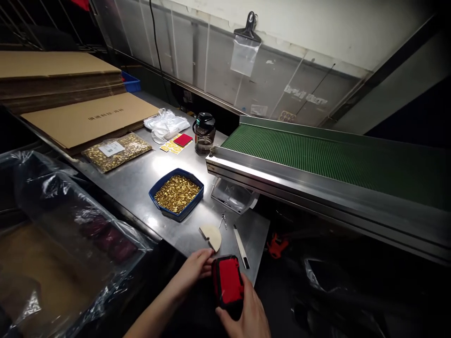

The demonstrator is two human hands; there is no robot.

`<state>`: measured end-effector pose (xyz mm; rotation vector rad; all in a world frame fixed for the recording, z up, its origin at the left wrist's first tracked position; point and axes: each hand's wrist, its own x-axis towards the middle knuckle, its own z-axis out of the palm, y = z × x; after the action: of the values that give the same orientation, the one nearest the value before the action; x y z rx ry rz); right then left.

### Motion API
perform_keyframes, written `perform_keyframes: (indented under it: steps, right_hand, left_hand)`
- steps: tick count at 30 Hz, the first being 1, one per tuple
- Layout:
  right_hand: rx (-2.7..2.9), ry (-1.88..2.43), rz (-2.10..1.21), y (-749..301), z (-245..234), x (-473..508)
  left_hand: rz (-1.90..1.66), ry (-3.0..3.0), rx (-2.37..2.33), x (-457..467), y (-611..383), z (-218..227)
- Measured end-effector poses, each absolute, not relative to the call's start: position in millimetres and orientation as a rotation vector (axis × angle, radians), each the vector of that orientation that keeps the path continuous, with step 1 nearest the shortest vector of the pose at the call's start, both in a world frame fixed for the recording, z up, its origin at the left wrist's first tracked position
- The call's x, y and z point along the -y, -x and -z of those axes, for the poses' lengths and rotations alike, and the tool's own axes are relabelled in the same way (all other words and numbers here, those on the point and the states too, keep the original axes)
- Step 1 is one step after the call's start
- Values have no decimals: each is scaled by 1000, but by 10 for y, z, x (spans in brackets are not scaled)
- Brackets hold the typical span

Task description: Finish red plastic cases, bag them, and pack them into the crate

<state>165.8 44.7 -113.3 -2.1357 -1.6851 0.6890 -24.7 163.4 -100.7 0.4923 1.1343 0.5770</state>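
A small red and black case (229, 280) is held over the near edge of the metal table. My right hand (246, 310) grips its near right side, thumb at the near end and fingers around the right side. At its far left corner, my left hand (201, 264) has its fingers curled against the case, their tips partly hidden. Just beyond the left fingertips lies a cream, notched half-disc (212, 237). Beside it are small metal tweezers-like pieces (223, 221) and a white, black-tipped tool (241, 246). A blue tray (176, 217) of small gold-coloured pieces stands farther off.
A green ribbed conveyor (282, 149) runs off to the right. Flat cardboard (88, 119), a bag of gold pieces (118, 151), plastic bags (167, 124), a red packet (183, 140) and a dark bottle (204, 134) sit behind. A plastic-lined bin (70, 263) stands left.
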Motion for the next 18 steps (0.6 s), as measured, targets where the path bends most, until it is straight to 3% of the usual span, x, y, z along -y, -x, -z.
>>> perform_keyframes:
  steps: [5,10,14,18]
  right_hand:
    - [1806,2171,-546,-1624,1035,-727]
    - [1839,2101,-457,-1566,504,-1184]
    - [1828,2066,-556,-1374,184,-2184]
    - [1862,2152,-601,-1155,282,-3341]
  left_hand:
    - [-716,-760,-1226,-1920,358,1060]
    - [-871,-1014,-1348,-1744,526,953]
    - [-860,-1264,-1309,-1410,407,779]
    - [-697,-1441,-1097,-1086,201,737]
